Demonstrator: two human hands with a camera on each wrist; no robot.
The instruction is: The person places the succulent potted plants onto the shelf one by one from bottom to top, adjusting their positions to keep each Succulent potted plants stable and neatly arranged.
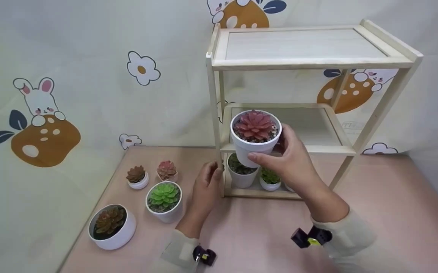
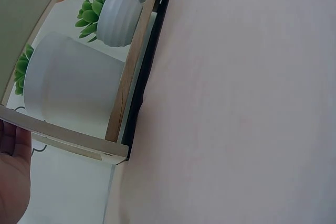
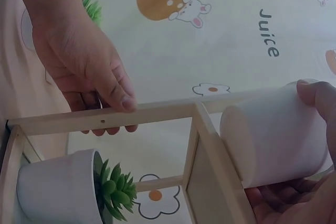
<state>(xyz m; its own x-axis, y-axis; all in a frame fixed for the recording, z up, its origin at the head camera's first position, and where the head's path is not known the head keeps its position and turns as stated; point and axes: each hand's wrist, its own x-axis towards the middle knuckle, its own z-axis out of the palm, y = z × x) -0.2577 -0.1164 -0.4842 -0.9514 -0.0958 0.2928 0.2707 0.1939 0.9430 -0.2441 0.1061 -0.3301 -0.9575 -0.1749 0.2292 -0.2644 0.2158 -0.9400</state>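
My right hand (image 1: 292, 163) grips a white pot with a red succulent (image 1: 255, 131), thumb on the near side and fingers round the far side. The pot is in front of the middle board (image 1: 344, 132) of a wooden shelf rack; in the right wrist view the white pot (image 3: 278, 135) is beside that board's edge. My left hand (image 1: 206, 185) holds the rack's left front post (image 1: 215, 102). In the right wrist view the left hand (image 3: 86, 61) has its thumb on one side of the post and fingertips showing past the other.
On the bottom shelf stand potted green succulents (image 2: 73, 85), partly hidden in the head view. Left of the rack, the pink tabletop (image 1: 264, 235) holds a green succulent pot (image 1: 165, 201), a wide brown one (image 1: 112, 227), a small brown one (image 1: 138, 178) and a small pink one (image 1: 167, 170).
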